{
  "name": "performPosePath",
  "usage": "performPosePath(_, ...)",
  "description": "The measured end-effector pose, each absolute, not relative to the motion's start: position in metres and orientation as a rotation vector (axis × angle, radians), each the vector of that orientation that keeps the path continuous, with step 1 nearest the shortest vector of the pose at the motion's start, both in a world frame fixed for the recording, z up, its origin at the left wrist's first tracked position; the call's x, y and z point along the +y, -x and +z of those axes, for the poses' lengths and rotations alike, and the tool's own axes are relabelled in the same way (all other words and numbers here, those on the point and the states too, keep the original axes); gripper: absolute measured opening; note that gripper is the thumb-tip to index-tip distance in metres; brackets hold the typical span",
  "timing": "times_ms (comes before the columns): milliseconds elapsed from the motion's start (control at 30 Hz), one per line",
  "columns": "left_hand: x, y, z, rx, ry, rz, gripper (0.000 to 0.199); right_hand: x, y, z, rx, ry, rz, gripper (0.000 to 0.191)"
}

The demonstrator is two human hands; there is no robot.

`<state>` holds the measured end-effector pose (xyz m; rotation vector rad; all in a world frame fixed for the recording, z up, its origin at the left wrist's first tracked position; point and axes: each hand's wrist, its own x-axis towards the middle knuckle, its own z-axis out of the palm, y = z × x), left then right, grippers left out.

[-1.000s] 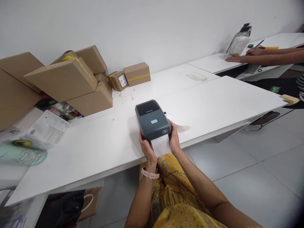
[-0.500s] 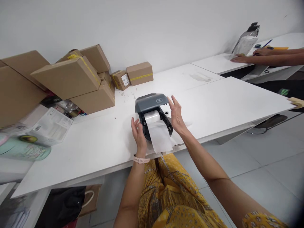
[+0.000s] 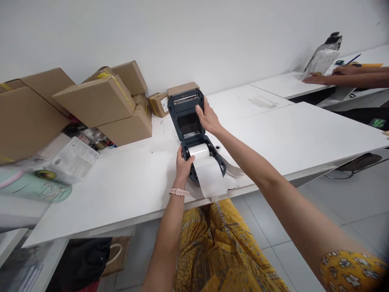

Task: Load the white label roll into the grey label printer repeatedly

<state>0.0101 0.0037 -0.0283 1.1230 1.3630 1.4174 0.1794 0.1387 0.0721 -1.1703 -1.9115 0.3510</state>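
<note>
One open printer (image 3: 192,141) sits on the counter (image 3: 130,178), left hand (image 3: 182,166) clamped on its base (image 3: 193,177) beside the paper roll (image 3: 199,151), right hand (image 3: 209,117) clamped on its lid (image 3: 183,110); even support best spares the hinge (image 3: 196,137).

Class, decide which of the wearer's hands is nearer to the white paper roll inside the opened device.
Left. The left hand grips the base right beside the roll; the right hand is farther off, above it on the raised lid.

One printer (image 3: 187,122), one wristband (image 3: 179,192), one blue pen (image 3: 354,59), two bottles (image 3: 45,187) (image 3: 332,44), two own hands (image 3: 182,165) (image 3: 209,117), two co-worker's hands (image 3: 314,78) (image 3: 343,70).
</note>
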Motion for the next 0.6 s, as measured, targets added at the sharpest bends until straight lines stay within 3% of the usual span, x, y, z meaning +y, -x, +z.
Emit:
performPosePath(200,0.002,-0.011,-0.032,1.357,-1.16,1.449,0.083,0.11,-0.193,0.059,-1.788,1.344,0.292,0.09)
performPosePath(367,0.003,-0.015,-0.034,1.391,-1.126,1.502,0.079,0.059,-0.204,0.038,-1.934,1.332,0.309,0.047)
performPosePath(433,0.003,-0.016,-0.034,1.392,-1.104,1.526,0.079,0.054,-0.2,0.033,-2.131,1.206,0.408,0.041)
performPosePath(600,0.004,-0.014,-0.037,1.389,-1.091,1.516,0.09,0.083,-0.191,0.029,-2.483,1.005,0.728,0.058)
